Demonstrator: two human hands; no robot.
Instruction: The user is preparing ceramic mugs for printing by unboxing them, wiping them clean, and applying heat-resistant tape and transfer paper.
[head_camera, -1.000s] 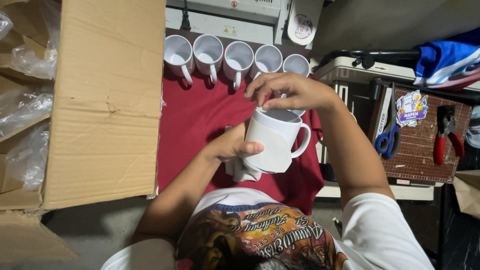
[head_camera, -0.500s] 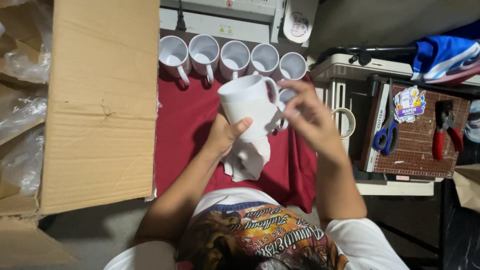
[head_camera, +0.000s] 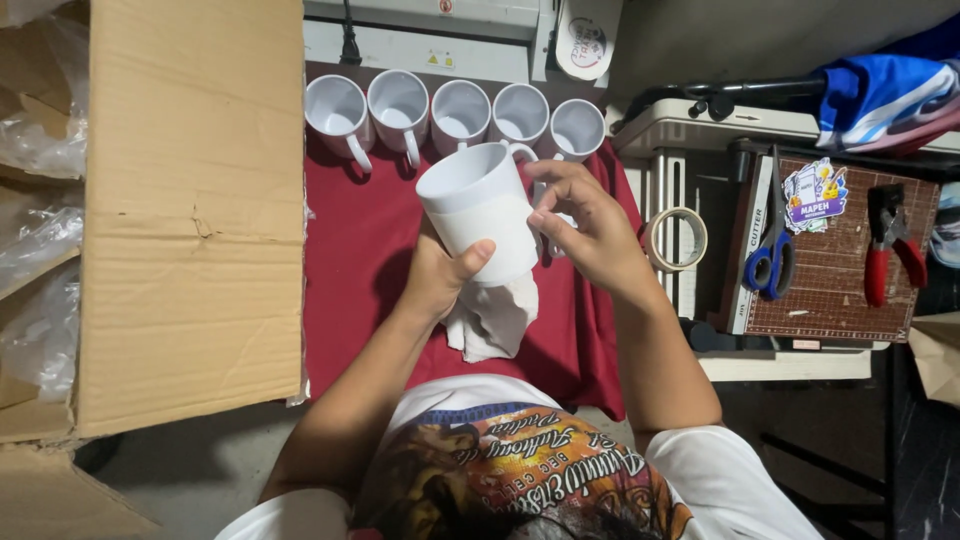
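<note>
1. Plain white ceramic mug (head_camera: 480, 215) held up over the red cloth-covered desk (head_camera: 350, 270), tilted, mouth toward 11 o'clock, handle at 1 o'clock near the row of mugs.
2. Left hand (head_camera: 440, 275) curled round the mug's lower wall from 7 o'clock, thumb pressed across the front, a crumpled white rag (head_camera: 492, 315) bunched beneath the palm.
3. Right hand (head_camera: 585, 230) at 3 o'clock of the mug, fingertips (head_camera: 540, 217) pinching lightly against its side just below the handle.
4. Compared with half a second ago: mug rolled round, open mouth now in plain view; right hand moved in closer, from spread beside the mug to touching it.
5. Five more white mugs (head_camera: 460, 108) lined up at 12 o'clock, unchanged.
6. Large brown cardboard box flap (head_camera: 190, 220) at 9 o'clock; roll of clear tape (head_camera: 676, 238) at 3 o'clock, blue-handled scissors (head_camera: 770, 255) on the brown cutting mat (head_camera: 835, 280) beyond it.
</note>
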